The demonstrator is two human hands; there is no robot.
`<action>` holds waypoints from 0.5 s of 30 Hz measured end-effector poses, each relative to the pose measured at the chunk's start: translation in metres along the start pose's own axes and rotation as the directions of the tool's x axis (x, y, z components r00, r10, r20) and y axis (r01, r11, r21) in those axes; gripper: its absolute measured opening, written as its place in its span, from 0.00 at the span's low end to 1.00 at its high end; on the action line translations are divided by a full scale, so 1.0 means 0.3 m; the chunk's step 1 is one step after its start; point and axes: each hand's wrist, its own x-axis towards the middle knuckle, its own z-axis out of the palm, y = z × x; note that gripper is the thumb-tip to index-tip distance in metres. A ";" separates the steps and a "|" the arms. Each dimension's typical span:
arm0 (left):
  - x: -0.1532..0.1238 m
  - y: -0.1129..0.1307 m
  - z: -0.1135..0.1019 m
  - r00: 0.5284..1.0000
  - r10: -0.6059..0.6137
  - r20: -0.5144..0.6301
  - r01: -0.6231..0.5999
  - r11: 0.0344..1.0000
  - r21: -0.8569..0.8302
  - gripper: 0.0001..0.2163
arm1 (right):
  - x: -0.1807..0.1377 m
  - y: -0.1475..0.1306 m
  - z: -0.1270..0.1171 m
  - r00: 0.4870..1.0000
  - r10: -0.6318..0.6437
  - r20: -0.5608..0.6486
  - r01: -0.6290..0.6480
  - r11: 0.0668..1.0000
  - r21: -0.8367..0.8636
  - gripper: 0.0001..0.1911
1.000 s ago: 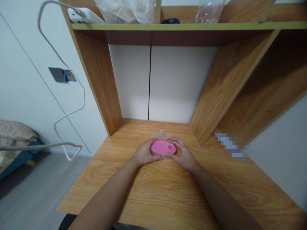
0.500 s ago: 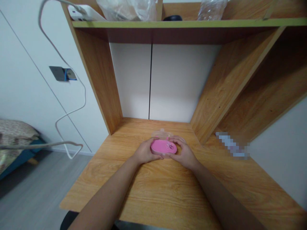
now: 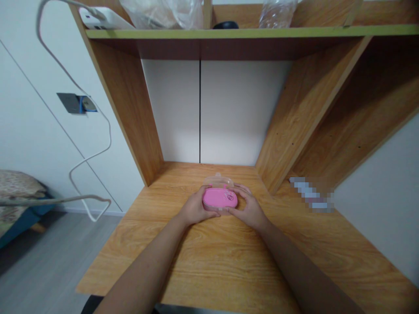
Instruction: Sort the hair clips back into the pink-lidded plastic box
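While left hand [image 3: 193, 209] and right hand [image 3: 250, 210] clamp the oval pink plastic box [image 3: 218, 198] at its ends, we judge it light, stiff, slick.

One pink case [image 3: 219, 198], two hands [image 3: 195, 208] [image 3: 250, 210], two plastic bags [image 3: 163, 13] [image 3: 276, 13].

Case [image 3: 219, 198] on the desk [image 3: 209, 261], a hand at each end.
I see the left hand [image 3: 193, 209] gripping the case's left end, the right hand [image 3: 250, 211] its right; lid [image 3: 218, 179] just behind it, shelf [image 3: 229, 32] well above, cable [image 3: 88, 161] far left.
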 end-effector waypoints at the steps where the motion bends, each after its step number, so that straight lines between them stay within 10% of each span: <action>1: 0.000 0.002 0.000 1.000 -0.002 0.001 0.002 1.000 0.002 0.44 | -0.001 0.002 0.000 1.000 -0.003 0.001 0.003 1.000 -0.002 0.33; 15: 0.000 -0.001 0.004 0.997 -0.074 -0.005 0.074 0.996 0.041 0.44 | 0.003 0.009 0.005 0.986 0.132 -0.100 -0.116 0.981 0.155 0.14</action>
